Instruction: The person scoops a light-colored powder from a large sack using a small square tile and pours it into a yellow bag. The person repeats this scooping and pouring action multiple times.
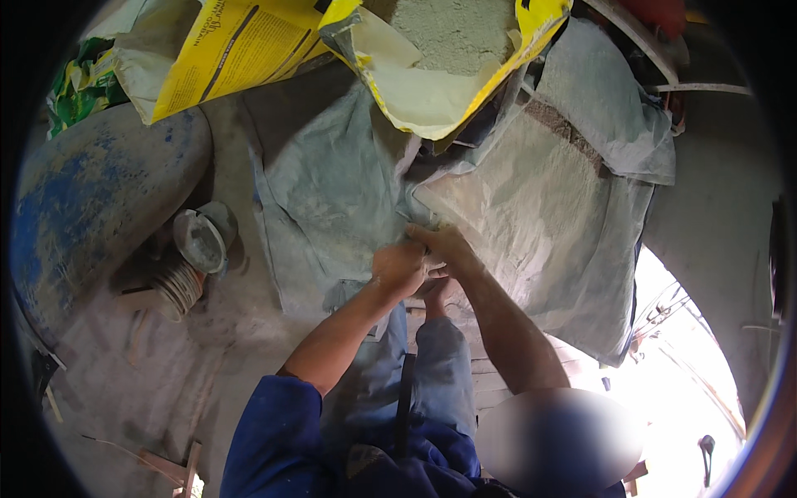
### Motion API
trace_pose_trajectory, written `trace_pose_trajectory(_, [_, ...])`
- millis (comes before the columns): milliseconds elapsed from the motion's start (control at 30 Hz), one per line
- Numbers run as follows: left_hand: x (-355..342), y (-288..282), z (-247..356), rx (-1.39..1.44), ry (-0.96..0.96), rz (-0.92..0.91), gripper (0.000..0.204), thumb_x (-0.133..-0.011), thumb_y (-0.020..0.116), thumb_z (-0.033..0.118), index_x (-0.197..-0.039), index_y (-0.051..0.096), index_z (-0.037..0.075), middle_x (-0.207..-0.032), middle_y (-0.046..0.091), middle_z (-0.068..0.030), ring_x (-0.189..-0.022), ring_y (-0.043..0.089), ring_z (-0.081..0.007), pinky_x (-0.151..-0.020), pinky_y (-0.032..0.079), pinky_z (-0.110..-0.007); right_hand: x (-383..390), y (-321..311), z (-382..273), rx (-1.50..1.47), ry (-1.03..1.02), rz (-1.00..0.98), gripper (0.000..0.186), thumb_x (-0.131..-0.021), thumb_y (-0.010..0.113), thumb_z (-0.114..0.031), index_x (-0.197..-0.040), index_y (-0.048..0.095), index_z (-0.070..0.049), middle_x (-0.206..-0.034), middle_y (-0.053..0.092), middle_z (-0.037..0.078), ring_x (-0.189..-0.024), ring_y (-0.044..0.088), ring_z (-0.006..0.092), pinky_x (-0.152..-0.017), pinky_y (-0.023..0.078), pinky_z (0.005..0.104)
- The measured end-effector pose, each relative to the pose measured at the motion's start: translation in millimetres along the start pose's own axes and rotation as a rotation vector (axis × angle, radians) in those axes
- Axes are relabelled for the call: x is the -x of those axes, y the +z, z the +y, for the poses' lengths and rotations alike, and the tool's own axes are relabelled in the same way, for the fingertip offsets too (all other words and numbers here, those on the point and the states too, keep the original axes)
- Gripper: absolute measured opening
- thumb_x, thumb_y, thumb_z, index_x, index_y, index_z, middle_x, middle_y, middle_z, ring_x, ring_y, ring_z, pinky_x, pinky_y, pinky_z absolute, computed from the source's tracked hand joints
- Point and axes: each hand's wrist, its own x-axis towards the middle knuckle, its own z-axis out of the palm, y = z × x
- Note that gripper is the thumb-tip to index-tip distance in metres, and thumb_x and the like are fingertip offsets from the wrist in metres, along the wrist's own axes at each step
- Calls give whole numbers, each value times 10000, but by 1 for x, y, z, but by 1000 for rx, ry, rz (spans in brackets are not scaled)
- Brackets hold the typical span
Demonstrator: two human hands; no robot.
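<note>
My left hand (400,267) is closed, its fingers curled at the middle of the dusty grey sheeting (315,183). My right hand (438,245) is against it, just above and to the right, fingers bent round a small pale bit that I cannot make out. The hands partly hide what they grip. Beside them on the right lies a lighter, powder-coated stretch of sheet or sack (540,241). My bare foot (436,299) shows just below them. Above, an opened yellow-and-white sack (407,100) holds pale grey powder (448,33).
Another yellow sack (216,58) is at upper left, near green packaging (79,91). A blue dusty barrel (100,207), a white bucket (199,241) and stacked containers (170,290) sit left. Wood pieces (178,469) lie lower left. A bright opening (681,365) and blurred round shape (560,440) are lower right.
</note>
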Motion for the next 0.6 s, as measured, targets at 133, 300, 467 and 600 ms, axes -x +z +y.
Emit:
trace_pose_trajectory(133, [-1,23,-4,-81,-4,-35,104,-786,596,81,-869,643,40,-740,666,-159,-701,672,-367,-619,524,-483,-26,-6,17,56,-71,67,326,-814,763,-336,-871,684,-26,-745,616,23,-673,597,139,-531,471,313])
trace_pose_trajectory(300, [4,27,-15,-190,81,-136,104,-778,616,78,-862,632,19,-803,657,-176,-775,657,-376,-693,524,-472,-84,10,60,9,-172,256,235,-778,703,-174,-924,704,11,-788,643,38,-723,608,160,-628,512,344])
trace_pose_trajectory(467, [-6,-42,-20,361,-94,104,432,-835,721,168,-1213,610,-9,-1137,660,-201,-1048,649,-312,-891,515,-393,-77,24,64,-366,-237,193,333,-777,644,-46,-1107,685,-32,-929,702,92,-777,658,199,-683,517,345])
trace_pose_trajectory(600, [-93,-87,1,472,43,619,826,-739,860,252,-1423,462,14,-1350,558,-230,-1224,568,-263,-1008,470,-395,-31,29,46,-752,-37,-39,237,-823,694,-88,-1021,687,42,-933,705,118,-782,689,240,-680,542,364])
